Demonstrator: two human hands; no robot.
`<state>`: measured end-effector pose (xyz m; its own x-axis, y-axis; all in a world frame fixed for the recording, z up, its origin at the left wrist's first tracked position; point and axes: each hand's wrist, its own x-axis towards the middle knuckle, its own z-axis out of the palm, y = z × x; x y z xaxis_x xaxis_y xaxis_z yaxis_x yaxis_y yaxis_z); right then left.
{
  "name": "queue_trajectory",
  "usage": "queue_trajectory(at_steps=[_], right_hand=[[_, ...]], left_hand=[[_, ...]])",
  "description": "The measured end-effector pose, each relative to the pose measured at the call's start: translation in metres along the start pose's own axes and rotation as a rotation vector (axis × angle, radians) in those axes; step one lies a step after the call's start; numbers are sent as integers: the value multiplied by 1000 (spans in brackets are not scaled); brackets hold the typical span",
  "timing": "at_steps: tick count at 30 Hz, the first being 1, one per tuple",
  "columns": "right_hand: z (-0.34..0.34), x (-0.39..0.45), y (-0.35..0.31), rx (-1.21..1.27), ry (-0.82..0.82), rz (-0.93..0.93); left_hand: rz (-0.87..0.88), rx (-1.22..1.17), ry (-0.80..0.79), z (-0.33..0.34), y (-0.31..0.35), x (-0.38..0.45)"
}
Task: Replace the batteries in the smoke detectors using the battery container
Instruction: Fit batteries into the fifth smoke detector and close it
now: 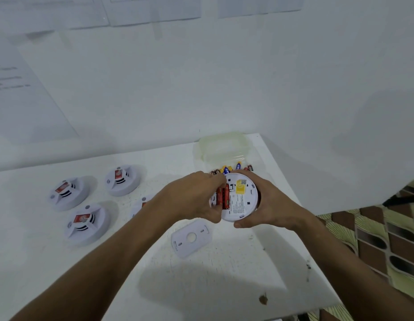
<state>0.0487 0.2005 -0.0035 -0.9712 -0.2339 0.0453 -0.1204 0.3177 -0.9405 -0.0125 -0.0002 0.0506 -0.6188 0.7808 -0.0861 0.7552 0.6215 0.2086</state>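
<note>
I hold a round white smoke detector (241,200) back side up above the table, its yellow label and printed sticker showing. My right hand (268,205) cups its right edge. My left hand (196,195) grips its left edge, with fingertips on the red batteries (224,196) seated in its compartment. Behind it stands the clear battery container (224,149), with several loose batteries (231,169) showing at its front. The detector's white back plate (191,238) lies on the table below my hands.
Three more white smoke detectors (69,193) (122,180) (86,224) sit face up on the left of the white table (224,286); another one (141,205) is partly hidden behind my left wrist. A white wall rises behind. The table's right edge drops to a patterned floor (386,239).
</note>
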Motion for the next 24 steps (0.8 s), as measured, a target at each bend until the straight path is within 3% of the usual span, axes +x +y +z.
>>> queue_trajectory(at_steps=[11,18,24], right_hand=[[-27,-2,4,118,116,-15],[-59,-6,12,107,167,-22],[-81,-7,22,57,230,-14]], left_hand=[[108,194,209,15,2,14],[39,-237,276,0,24,43],[-124,-384,398,-5,41,66]])
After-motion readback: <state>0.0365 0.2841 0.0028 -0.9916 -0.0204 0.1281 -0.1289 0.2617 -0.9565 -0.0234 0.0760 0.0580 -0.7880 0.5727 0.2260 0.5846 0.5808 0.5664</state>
